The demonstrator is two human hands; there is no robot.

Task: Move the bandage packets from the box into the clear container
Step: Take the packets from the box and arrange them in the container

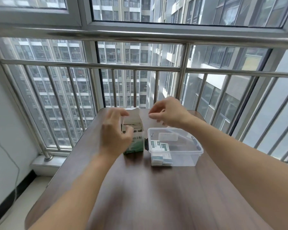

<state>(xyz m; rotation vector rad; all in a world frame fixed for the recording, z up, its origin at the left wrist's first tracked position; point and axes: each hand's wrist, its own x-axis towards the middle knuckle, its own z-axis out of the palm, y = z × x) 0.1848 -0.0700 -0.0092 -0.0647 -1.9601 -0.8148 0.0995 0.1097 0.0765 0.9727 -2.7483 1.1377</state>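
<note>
- Your two bare forearms reach forward over the dark wooden table [156,196], whose near part is bare.
- The clear container [189,156] stands right of centre on the table. Several bandage packets [160,146] lie in its left part, some flat near the rim and some stacked lower at the near-left corner.
- Just left of the container stands the green-and-white box [136,143], upright with its top flaps open; packet edges show inside it.
- Your left hand [115,135] is at the box's left side, fingers loosely curled and spread around the upper part. Motion blur hides whether they actually touch the box or pinch a packet, so you cannot tell its hold.
- Your right hand [170,113] hovers above the far-left corner of the container, just right of the box's flaps, thumb and forefinger drawn near each other. A pale, blurred shape shows below the fingers, but whether it is a packet in your grip is unclear.
- Beyond the table's far edge runs a metal railing [96,65] before a window, with tall apartment blocks outside.
</note>
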